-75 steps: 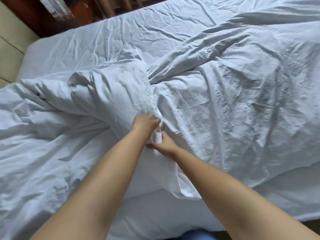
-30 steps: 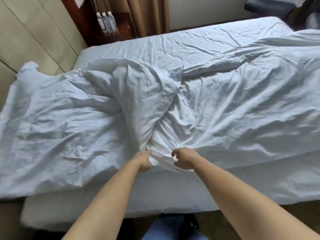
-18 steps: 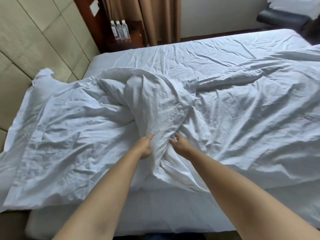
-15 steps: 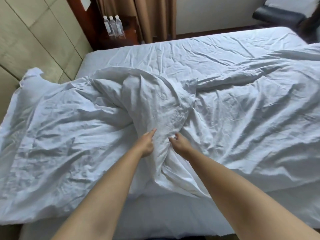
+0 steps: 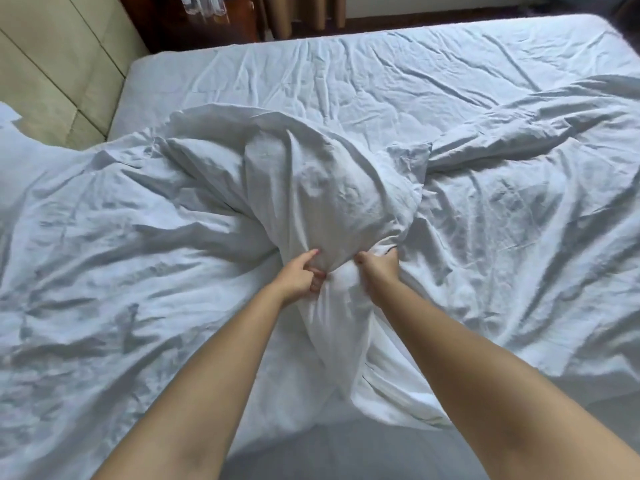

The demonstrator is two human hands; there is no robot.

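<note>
No writing can be read anywhere: the clear plastic bottles (image 5: 204,4) at the top edge are blurred and cut off, so any label on them cannot be made out. The one crumpled white cotton duvet cover (image 5: 145,258) lies across the near half of the single bed with its wrinkled white fitted sheet (image 5: 346,77), spilling over the left and near edges, with a tall bunched ridge rising in the middle. Both hands are clamped on the base of that ridge. The left hand (image 5: 299,277) pinches the cloth with its thumb on top and its fingers curled into the fold. The right hand (image 5: 377,273), just beside it, has its fingers hooked over the gathered fabric. Half a second ago the two hands lay on either side of the fold with straighter fingers; now they are closed round it, and the ridge stands fuller between them. The view has also tipped down, so the three bottles seen whole before now show only in part. Beside the bed stand beige padded wall panels (image 5: 52,64) and brown curtains (image 5: 298,12).
</note>
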